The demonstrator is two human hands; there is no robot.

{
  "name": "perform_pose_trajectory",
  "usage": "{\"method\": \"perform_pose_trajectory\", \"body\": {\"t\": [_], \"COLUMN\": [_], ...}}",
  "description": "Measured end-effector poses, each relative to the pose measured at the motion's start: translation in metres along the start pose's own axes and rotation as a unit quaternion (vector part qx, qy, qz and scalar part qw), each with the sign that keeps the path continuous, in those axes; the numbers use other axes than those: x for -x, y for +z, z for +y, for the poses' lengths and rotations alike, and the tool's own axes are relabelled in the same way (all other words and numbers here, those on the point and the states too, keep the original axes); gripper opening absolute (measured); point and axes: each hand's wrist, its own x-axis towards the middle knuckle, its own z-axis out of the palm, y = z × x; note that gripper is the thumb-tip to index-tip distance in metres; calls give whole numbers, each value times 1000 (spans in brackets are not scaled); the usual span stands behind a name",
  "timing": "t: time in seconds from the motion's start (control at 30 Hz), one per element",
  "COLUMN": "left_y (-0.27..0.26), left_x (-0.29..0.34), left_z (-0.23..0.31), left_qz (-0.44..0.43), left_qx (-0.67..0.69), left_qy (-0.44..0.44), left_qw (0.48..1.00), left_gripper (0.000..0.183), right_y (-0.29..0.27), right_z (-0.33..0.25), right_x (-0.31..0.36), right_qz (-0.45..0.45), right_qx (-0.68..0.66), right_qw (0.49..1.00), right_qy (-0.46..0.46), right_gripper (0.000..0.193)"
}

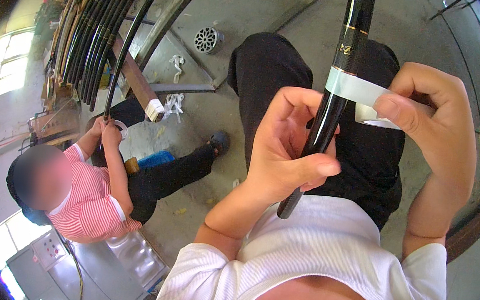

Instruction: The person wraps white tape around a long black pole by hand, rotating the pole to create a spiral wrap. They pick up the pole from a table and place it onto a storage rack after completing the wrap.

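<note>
A glossy black fishing rod (328,115) with thin gold bands runs from the top of the view down to its butt end above my shirt. My left hand (285,140) is closed around its lower part, thumb across the front. A pale, whitish strip of tape (356,87) lies across the rod just under a gold band and stretches off to the right. My right hand (442,114) pinches the strip's other end between thumb and fingers. Below that thumb hangs a white tape roll (377,117), partly covered by my right hand.
Several black rods (102,33) lean on a rack at the left. A co-worker in a striped shirt (96,193) sits there, hands on a rod. A metal-tipped beam (153,107), white tape scraps (172,107) and a round perforated metal piece (206,40) are nearby.
</note>
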Motion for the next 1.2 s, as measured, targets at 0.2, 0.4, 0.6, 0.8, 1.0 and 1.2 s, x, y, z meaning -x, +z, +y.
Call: {"method": "perform_pose_trajectory", "body": {"t": [0.2, 0.4, 0.6, 0.8, 1.0, 1.2], "left_y": [0, 2, 2, 12, 9, 2], "left_x": [2, -2, -2, -7, -11, -10], "left_z": [-1, 7, 7, 7, 34, 1], "left_qz": [3, -37, 12, 35, -49, 29], "left_qx": [1, -74, -115, -154, -18, -297], "left_qy": [-24, -105, -32, -18, -221, 50], "left_qw": [1000, 991, 993, 987, 974, 953], "left_gripper": [33, 40, 28, 40, 40, 33], "right_y": [10, 23, 11, 22, 17, 23], "right_z": [12, 22, 16, 15, 24, 18], "right_x": [-9, -5, -2, -2, -1, 0], "right_qz": [-22, 26, -27, 41, 7, 89], "right_qx": [-101, -187, -201, -156, -243, -182], "right_qw": [995, 980, 978, 985, 969, 978], "right_qy": [15, -66, -56, -69, -48, -52], "right_gripper": [36, 23, 22, 21, 24, 23]}}
